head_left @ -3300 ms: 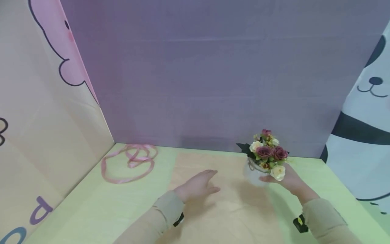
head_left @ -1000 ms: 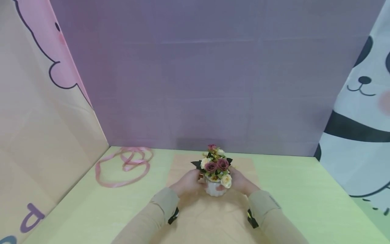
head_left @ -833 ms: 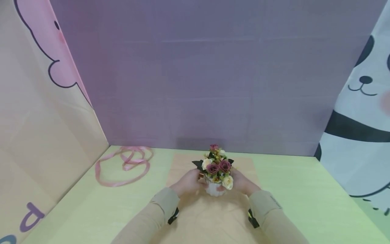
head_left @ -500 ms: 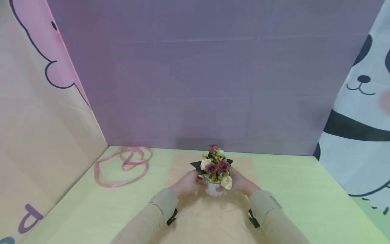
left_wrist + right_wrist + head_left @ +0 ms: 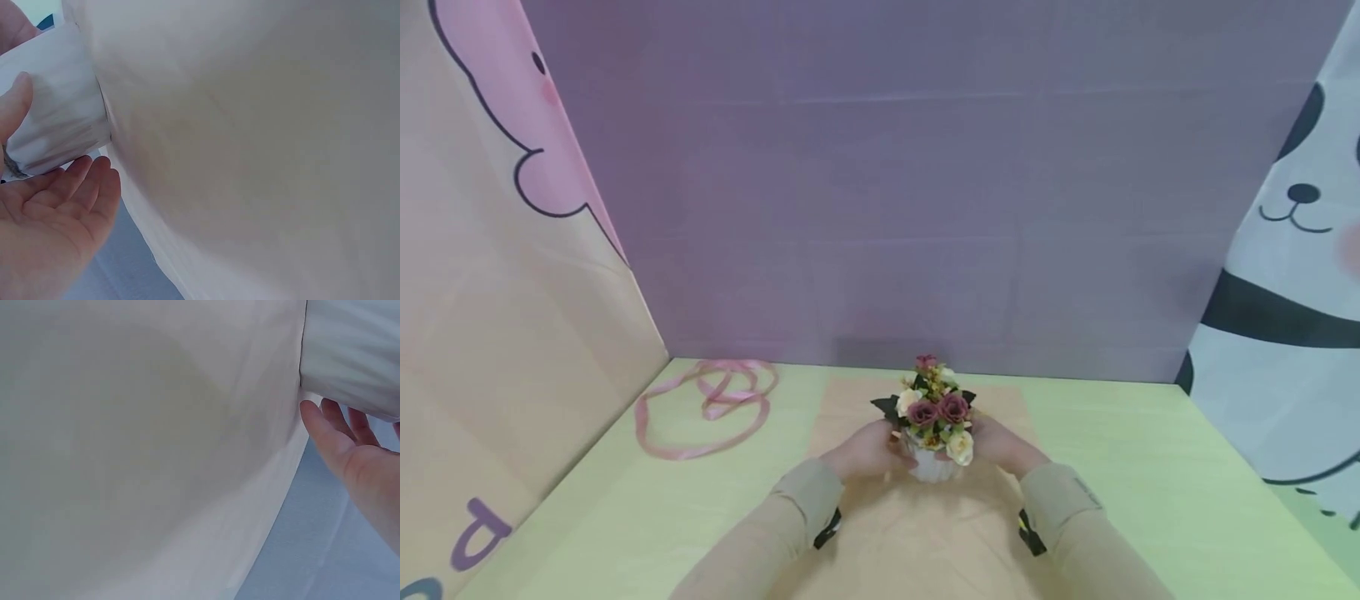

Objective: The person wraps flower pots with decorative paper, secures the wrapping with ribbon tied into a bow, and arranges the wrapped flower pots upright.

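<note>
While both hands cup it, the flower pot (image 5: 931, 463) stands on the paper (image 5: 917, 533). Left hand (image 5: 867, 450) at nine o'clock and right hand (image 5: 1000, 446) at three o'clock look loose, so a bump could tip it.

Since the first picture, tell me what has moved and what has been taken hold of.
The flower pot went from the table's right side to the middle of the tan paper sheet. Then only the right hand held it; now the left hand cups it too, fingers fairly straight. The pink ribbon stayed put.
</note>
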The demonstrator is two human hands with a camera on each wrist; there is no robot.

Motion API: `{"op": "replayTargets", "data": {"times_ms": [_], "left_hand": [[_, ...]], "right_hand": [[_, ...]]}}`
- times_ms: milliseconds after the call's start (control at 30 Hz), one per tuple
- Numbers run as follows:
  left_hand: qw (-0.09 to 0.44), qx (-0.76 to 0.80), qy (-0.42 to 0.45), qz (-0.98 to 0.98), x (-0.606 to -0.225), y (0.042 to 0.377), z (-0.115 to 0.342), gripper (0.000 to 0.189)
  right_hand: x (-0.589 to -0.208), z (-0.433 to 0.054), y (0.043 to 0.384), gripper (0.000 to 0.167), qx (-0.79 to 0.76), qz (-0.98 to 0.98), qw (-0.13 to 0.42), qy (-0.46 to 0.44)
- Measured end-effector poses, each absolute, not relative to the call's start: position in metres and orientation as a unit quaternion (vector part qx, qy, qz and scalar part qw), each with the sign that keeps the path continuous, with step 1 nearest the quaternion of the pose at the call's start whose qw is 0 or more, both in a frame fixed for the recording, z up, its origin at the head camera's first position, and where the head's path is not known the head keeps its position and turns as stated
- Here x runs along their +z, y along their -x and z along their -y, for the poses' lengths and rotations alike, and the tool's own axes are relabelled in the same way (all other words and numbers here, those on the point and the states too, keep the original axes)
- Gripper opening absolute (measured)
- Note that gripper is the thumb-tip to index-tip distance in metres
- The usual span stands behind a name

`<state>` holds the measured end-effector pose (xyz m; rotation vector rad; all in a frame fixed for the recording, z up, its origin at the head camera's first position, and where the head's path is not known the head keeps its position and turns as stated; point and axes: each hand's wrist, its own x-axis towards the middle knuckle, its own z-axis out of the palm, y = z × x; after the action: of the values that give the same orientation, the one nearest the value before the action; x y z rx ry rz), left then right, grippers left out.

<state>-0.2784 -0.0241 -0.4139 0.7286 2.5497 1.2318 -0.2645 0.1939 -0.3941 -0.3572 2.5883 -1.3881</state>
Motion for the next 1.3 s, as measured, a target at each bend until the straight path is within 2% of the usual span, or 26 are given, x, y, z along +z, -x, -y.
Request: {"op": "replayTargets", "data": {"times_ms": [233, 500, 700, 933, 1133, 1300], "left_hand": [[0.113, 0.404, -0.244, -0.874, -0.409, 0.277, 0.022, 0.062], [0.122, 0.392, -0.239, -0.880, -0.409, 0.278, 0.017, 0.077], [0.126, 0.393, -0.222, -0.883, -0.414, 0.280, 0.015, 0.085], [0.124, 0.429, -0.239, -0.862, -0.413, 0.283, 0.015, 0.085], [0.132, 0.436, -0.205, -0.866, -0.411, 0.287, 0.014, 0.083], [0.133, 0.439, -0.205, -0.865, -0.410, 0.287, 0.015, 0.081]], "right_hand": [[-0.392, -0.195, 0.266, 0.090, -0.448, -0.884, 0.090, 0.098], [-0.389, -0.194, 0.263, 0.078, -0.435, -0.892, 0.079, 0.088], [-0.391, -0.195, 0.263, 0.083, -0.475, -0.871, 0.095, 0.089], [-0.395, -0.199, 0.265, 0.079, -0.534, -0.827, 0.094, 0.148], [-0.393, -0.203, 0.265, 0.081, -0.486, -0.863, 0.070, 0.117], [-0.390, -0.200, 0.265, 0.085, -0.473, -0.869, 0.063, 0.132]]}}
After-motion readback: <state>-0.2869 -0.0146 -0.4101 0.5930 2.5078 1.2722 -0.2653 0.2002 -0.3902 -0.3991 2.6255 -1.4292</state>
